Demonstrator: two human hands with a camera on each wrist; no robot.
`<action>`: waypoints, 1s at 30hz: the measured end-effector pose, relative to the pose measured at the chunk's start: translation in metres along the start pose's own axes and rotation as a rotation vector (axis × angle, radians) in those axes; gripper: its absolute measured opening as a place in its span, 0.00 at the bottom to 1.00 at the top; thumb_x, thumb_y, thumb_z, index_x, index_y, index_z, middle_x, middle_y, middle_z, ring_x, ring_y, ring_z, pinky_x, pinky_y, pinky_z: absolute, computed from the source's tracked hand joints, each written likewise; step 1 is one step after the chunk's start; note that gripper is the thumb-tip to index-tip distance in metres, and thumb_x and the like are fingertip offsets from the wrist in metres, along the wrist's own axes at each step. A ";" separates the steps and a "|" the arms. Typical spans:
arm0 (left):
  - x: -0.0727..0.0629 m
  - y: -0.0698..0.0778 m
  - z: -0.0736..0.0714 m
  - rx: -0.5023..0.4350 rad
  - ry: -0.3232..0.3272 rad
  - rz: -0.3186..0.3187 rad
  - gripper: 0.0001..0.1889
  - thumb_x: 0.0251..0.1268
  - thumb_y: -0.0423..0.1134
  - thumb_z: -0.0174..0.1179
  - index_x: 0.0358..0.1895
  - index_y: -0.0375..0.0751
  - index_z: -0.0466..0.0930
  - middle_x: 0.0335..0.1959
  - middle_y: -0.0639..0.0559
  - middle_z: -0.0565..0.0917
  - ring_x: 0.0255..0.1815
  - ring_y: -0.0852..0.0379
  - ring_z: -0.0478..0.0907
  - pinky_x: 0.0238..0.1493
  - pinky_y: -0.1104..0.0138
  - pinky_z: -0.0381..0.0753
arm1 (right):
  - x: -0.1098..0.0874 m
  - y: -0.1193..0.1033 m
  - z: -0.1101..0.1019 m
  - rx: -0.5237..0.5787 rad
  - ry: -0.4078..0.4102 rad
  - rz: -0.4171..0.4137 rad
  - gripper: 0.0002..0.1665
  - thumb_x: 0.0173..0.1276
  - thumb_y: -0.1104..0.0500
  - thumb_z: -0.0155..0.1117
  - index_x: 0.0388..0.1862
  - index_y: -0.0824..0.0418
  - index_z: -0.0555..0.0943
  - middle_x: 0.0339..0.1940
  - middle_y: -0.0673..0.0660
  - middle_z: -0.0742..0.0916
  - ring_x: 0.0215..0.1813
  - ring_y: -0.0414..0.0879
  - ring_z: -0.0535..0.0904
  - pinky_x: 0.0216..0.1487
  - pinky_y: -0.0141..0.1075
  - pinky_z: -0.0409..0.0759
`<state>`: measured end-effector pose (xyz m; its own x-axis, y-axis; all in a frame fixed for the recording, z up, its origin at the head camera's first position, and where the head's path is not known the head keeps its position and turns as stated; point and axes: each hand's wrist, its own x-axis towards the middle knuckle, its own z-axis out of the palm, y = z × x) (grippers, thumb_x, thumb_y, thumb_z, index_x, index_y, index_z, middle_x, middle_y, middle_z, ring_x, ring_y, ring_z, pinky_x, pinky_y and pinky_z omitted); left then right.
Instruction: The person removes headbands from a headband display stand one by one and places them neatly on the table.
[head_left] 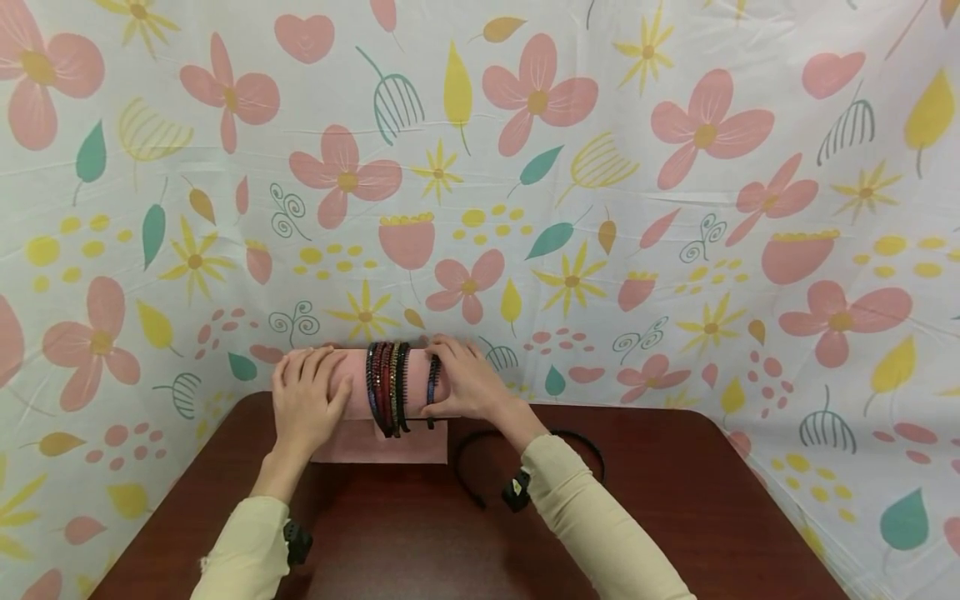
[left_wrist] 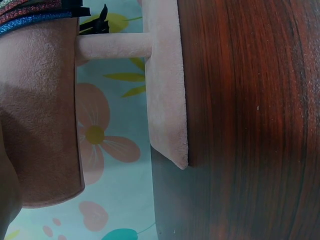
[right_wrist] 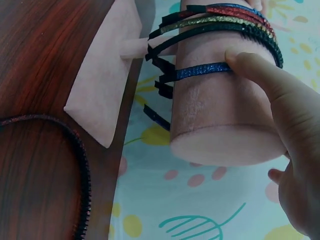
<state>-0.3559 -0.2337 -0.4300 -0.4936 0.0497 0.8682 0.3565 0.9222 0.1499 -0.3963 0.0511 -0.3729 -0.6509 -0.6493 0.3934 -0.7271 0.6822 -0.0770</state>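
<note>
A pink plush headband stand (head_left: 417, 379) lies sideways as a padded cylinder at the table's far edge. My left hand (head_left: 307, 400) grips its left end, fingers draped over the top and thumb on the front. Several glittery headbands (head_left: 387, 387) in red, gold, blue and black sit side by side around the cylinder's middle. Farther right on it is a blue glitter headband (right_wrist: 205, 70), apart from that group. My right hand (head_left: 468, 379) holds this one, thumb pressing its band, while the other fingers are mostly hidden behind the cylinder.
A post joins the cylinder to a flat pink base (left_wrist: 167, 90) on the dark wood table (head_left: 390, 533). Another dark headband (right_wrist: 86, 175) lies on the table, partly under my right forearm in the head view. Behind hangs a flower-printed cloth (head_left: 480, 167).
</note>
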 end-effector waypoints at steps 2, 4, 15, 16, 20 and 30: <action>0.000 0.000 0.000 0.000 0.003 0.002 0.25 0.69 0.56 0.46 0.59 0.46 0.79 0.61 0.43 0.78 0.65 0.40 0.68 0.71 0.40 0.52 | -0.001 0.003 0.001 0.019 0.004 -0.011 0.56 0.48 0.31 0.75 0.71 0.54 0.67 0.76 0.58 0.67 0.74 0.53 0.65 0.75 0.53 0.61; 0.000 -0.001 0.000 0.003 0.001 0.003 0.26 0.69 0.57 0.45 0.59 0.47 0.79 0.61 0.43 0.78 0.65 0.40 0.68 0.71 0.40 0.52 | -0.003 0.005 0.002 0.042 0.011 -0.023 0.57 0.48 0.31 0.76 0.73 0.54 0.66 0.77 0.59 0.66 0.74 0.54 0.65 0.75 0.53 0.63; -0.001 0.000 0.002 0.005 0.019 0.019 0.25 0.69 0.57 0.46 0.59 0.46 0.79 0.61 0.43 0.78 0.64 0.39 0.68 0.70 0.39 0.53 | -0.008 0.010 -0.001 0.089 0.016 -0.068 0.63 0.51 0.36 0.77 0.79 0.55 0.58 0.76 0.61 0.66 0.73 0.57 0.66 0.73 0.54 0.64; -0.001 0.000 0.002 0.005 0.016 0.018 0.25 0.69 0.57 0.46 0.59 0.46 0.79 0.61 0.43 0.78 0.64 0.39 0.68 0.70 0.39 0.53 | -0.008 0.010 -0.001 0.094 0.015 -0.069 0.63 0.50 0.36 0.77 0.80 0.55 0.58 0.76 0.61 0.66 0.73 0.57 0.66 0.73 0.55 0.65; -0.001 0.001 0.003 0.004 0.013 0.016 0.25 0.69 0.56 0.46 0.59 0.46 0.79 0.61 0.43 0.78 0.65 0.39 0.68 0.70 0.39 0.53 | -0.007 0.012 -0.001 0.110 0.015 -0.079 0.63 0.50 0.36 0.77 0.79 0.56 0.58 0.74 0.62 0.66 0.71 0.57 0.67 0.70 0.54 0.68; -0.001 -0.001 0.003 0.008 0.027 0.013 0.25 0.68 0.56 0.48 0.58 0.46 0.79 0.60 0.43 0.78 0.64 0.40 0.68 0.69 0.39 0.53 | -0.007 0.021 -0.002 0.161 -0.005 -0.020 0.65 0.51 0.35 0.76 0.81 0.47 0.53 0.72 0.62 0.63 0.68 0.55 0.68 0.65 0.50 0.74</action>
<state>-0.3586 -0.2332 -0.4323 -0.4676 0.0521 0.8824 0.3562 0.9247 0.1342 -0.4067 0.0702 -0.3757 -0.6367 -0.6644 0.3914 -0.7653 0.6066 -0.2154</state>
